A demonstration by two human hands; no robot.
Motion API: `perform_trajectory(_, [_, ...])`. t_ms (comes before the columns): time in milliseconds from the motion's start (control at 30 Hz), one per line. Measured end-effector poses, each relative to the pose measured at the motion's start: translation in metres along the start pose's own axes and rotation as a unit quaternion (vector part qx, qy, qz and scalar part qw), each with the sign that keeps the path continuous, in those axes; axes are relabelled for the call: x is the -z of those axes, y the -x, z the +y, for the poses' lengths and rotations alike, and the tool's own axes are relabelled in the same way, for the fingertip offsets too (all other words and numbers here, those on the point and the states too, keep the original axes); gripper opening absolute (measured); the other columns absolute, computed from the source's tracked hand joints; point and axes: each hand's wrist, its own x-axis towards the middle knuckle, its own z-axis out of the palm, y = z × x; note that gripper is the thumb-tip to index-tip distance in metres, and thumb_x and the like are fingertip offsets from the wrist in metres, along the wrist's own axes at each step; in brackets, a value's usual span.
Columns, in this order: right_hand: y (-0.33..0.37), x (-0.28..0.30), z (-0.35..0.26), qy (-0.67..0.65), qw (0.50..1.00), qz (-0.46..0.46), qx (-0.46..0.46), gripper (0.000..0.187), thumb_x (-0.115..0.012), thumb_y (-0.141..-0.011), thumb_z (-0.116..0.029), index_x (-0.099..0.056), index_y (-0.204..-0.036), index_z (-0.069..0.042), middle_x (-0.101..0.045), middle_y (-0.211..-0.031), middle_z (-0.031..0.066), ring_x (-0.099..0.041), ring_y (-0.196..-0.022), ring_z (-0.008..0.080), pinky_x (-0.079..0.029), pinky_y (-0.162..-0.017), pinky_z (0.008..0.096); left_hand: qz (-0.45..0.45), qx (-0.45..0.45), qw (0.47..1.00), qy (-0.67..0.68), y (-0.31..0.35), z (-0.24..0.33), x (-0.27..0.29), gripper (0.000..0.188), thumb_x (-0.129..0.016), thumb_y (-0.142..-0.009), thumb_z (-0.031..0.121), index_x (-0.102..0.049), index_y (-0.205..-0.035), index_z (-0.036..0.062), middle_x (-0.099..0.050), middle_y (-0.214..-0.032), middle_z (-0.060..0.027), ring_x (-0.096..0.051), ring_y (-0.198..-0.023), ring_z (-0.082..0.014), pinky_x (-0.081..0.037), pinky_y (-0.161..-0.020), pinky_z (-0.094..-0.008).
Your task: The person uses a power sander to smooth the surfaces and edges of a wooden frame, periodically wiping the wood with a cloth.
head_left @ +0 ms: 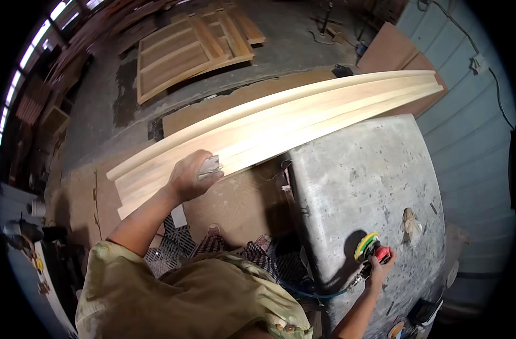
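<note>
A long pale wooden moulding board (269, 127) with raised edges stretches from the left across to the far right, partly over a grey table. Near its left part is my left hand (193, 175), closed round a folded greyish-white piece (210, 165) that looks like sandpaper, against the board's near edge. My right hand (377, 271) grips a small red and black air sander (376, 252) over the table. The sander's round yellow-green pad is tipped up, away from the tabletop. A blue hose (320, 295) runs from it toward my body.
The grey, paint-spotted table (354, 181) carries a crumpled tan rag (410, 226) and, at its near end, a round disc (395, 329). Wooden panel frames (179, 53) lie on the floor beyond. A light blue corrugated wall (467, 113) with a cable stands at right.
</note>
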Motion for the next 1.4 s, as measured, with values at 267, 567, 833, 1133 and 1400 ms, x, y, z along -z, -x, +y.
perform_trajectory(267, [0.018,-0.283,-0.198,0.203,0.842,-0.272,0.420,0.066,-0.074,-0.071,-0.012,-0.046,-0.131,-0.003,-0.052,-0.119,0.0182,-0.056,-0.107,0.0321,-0.044,-0.097,0.0384,0.194,-0.037,0.978,-0.073,0.026,-0.023,0.015,0.037,-0.072,-0.085,0.025,-0.058,-0.107,-0.0003,-0.062,-0.096,-0.0194,-0.061,-0.089,-0.0362,-0.049,-0.079,-0.0421])
perform_trajectory(567, [0.243,-0.385,-0.228,0.380,0.572,-0.520,0.508,0.067,-0.075,-0.071,-0.017,-0.047,-0.131,-0.017,-0.048,-0.119,0.0199,-0.062,-0.092,0.0443,-0.054,-0.086,0.0500,0.068,0.261,0.963,-0.011,0.078,-0.128,0.125,0.049,-0.054,-0.095,0.047,-0.054,-0.117,0.0026,-0.064,-0.106,-0.0260,-0.060,-0.103,-0.0411,-0.045,-0.091,-0.0437])
perform_trajectory(833, [0.242,-0.418,-0.253,0.428,0.597,-0.515,0.441,0.063,-0.074,-0.071,-0.017,-0.048,-0.129,-0.011,-0.052,-0.114,0.0206,-0.059,-0.102,0.0397,-0.050,-0.093,0.0447,-0.012,0.159,0.986,0.046,0.077,-0.164,0.134,0.057,-0.054,-0.093,0.051,-0.058,-0.118,-0.0008,-0.063,-0.113,-0.0250,-0.058,-0.109,-0.0398,-0.044,-0.096,-0.0424])
perform_trajectory(1133, [0.333,-0.415,-0.217,0.386,0.591,-0.505,0.497,0.065,-0.073,-0.070,-0.019,-0.048,-0.131,-0.017,-0.052,-0.113,0.0210,-0.061,-0.097,0.0426,-0.053,-0.085,0.0469,-0.014,0.236,0.969,0.070,0.089,-0.149,0.143,0.068,-0.056,-0.089,0.055,-0.056,-0.129,-0.0004,-0.062,-0.119,-0.0242,-0.057,-0.115,-0.0382,-0.042,-0.101,-0.0405])
perform_trajectory(1400, [0.330,-0.404,-0.176,0.350,0.657,-0.359,0.563,0.046,-0.072,-0.078,-0.026,-0.055,-0.119,-0.018,-0.058,-0.109,0.0202,-0.063,-0.089,0.0370,-0.055,-0.076,0.0446,0.097,0.178,0.978,0.045,0.087,-0.168,0.123,0.046,-0.059,-0.091,0.040,-0.062,-0.111,-0.0011,-0.067,-0.105,-0.0224,-0.063,-0.099,-0.0358,-0.047,-0.087,-0.0411])
